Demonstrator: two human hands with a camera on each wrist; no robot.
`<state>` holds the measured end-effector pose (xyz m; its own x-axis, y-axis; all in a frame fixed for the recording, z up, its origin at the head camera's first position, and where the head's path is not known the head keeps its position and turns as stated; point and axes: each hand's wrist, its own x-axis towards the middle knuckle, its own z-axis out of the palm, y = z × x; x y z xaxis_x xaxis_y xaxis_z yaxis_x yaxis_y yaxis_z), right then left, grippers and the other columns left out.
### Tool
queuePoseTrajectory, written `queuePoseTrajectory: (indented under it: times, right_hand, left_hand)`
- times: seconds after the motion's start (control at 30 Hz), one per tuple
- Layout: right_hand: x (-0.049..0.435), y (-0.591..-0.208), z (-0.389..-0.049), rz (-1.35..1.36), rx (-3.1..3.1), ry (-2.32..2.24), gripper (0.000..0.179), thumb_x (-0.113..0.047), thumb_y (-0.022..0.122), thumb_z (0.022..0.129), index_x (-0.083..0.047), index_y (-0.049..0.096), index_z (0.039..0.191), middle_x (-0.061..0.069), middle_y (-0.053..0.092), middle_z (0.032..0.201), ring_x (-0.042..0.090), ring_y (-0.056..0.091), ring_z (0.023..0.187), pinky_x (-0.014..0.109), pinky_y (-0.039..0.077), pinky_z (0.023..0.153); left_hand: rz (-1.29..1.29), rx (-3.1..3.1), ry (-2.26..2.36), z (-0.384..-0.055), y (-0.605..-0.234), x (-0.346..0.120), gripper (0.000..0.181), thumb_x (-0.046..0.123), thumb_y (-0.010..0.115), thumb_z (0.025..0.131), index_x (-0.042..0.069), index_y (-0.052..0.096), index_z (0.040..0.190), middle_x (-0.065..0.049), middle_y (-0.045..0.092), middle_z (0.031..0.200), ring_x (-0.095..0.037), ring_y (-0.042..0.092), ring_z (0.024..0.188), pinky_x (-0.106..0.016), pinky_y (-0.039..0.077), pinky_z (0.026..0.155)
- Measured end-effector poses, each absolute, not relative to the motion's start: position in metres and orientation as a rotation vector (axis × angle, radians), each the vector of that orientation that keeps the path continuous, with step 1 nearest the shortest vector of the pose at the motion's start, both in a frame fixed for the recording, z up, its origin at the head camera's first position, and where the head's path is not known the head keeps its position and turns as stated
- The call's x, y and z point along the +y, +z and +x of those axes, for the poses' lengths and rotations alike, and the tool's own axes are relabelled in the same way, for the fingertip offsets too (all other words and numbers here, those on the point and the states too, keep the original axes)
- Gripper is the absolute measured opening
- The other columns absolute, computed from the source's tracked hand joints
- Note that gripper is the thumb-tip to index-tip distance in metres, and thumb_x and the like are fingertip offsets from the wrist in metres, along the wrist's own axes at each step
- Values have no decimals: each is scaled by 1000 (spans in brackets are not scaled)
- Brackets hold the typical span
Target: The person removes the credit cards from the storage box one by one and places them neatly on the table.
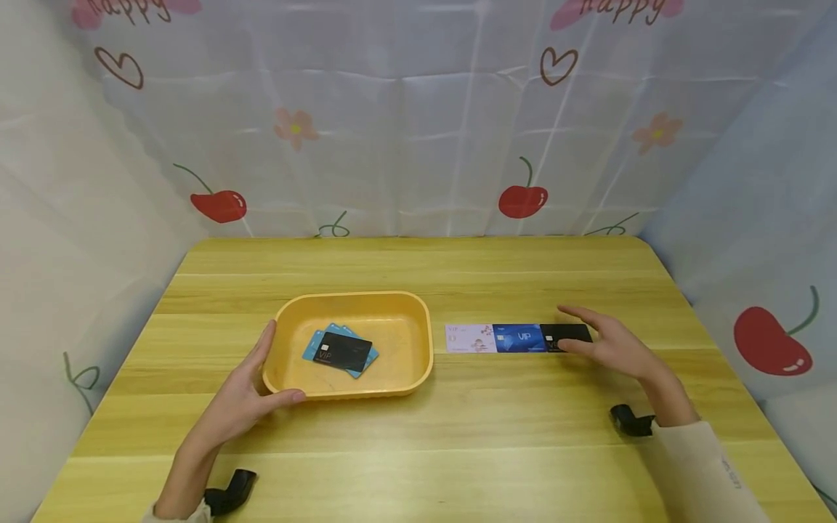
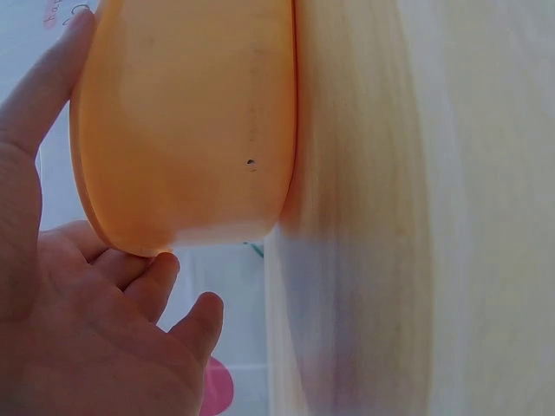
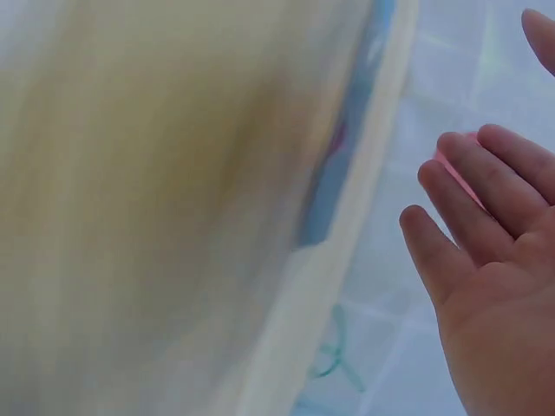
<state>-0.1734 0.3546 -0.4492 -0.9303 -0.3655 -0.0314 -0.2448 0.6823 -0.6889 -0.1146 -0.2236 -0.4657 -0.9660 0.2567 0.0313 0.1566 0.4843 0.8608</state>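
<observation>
At the left end of the yellow tray [image 1: 400, 356]: left hand [image 1: 242, 399], thumb laid along the near rim, fingers bent round the end wall, holding the tray. Right of the tray: right hand [image 1: 617, 345], raised over the black end card [image 1: 548, 343] of a row, fingers pointing trayward, thumb and fingers well parted, loosely extended, grasping nothing; nearer the tray in that row, dark blue card [image 1: 519, 338], then pale pink card [image 1: 469, 339]. Inside the tray: black VIP card [image 1: 343, 352], lying atop light-blue cards [image 1: 313, 344].
</observation>
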Motion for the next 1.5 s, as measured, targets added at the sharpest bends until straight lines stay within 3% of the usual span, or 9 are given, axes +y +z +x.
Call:
queuePoseTrajectory:
  times: [0.2,0.43,0.6,0.8,1.0,1.3,1.5]
  right_hand:
    - [319,-433,-165,-611,2798,-1094,65,-21,72,91,1,44,146,22,46,145,44,37,134,67,30,102]
    - [267,-420,-155,-822,2840,-1202,62,-15,76,88,2,49,141,19,54,138,39,52,122,61,42,96]
    - [226,-408,-150,-924,2831,-1202,59,-18,76,88,-4,52,140,13,56,137,31,55,119,55,47,94]
    - [193,-400,-146,-998,2830,-1169,66,-22,76,88,-3,47,144,12,53,141,27,48,130,50,40,104]
    - [164,-401,-145,-1003,2797,-1186,68,-26,75,89,-4,45,146,10,51,143,25,45,133,48,39,105]
    - [110,-407,-150,-976,2738,-1112,67,-25,71,92,-2,43,148,11,47,147,29,43,135,47,34,110]
    - [81,-421,-157,-996,2673,-1158,68,-22,71,92,-4,39,150,11,48,146,26,43,135,45,36,109]
  left_hand:
    - [373,2612,1506,-116,-465,-223,114,21,84,81,20,2,160,-3,0,164,-26,-1,149,-59,5,113]
    - [368,2600,1514,-115,-465,-223,115,21,85,80,22,2,160,-5,0,164,-25,-1,149,-60,5,113]
    - [372,2615,1505,-115,-467,-224,115,22,85,80,21,2,160,-6,0,164,-27,-1,149,-60,5,113]
    - [341,2616,1492,-115,-469,-223,115,24,85,80,21,2,160,-5,0,165,-24,-1,149,-59,6,114]
    - [349,2611,1497,-115,-469,-225,114,23,84,81,25,2,160,-3,0,165,-21,-1,149,-56,5,115]
    - [359,2604,1508,-115,-465,-227,113,20,83,82,22,2,160,-4,0,165,-21,-1,149,-51,6,116]
    - [361,2604,1506,-115,-464,-225,114,22,84,81,19,2,160,-7,0,165,-25,-1,149,-58,6,114]
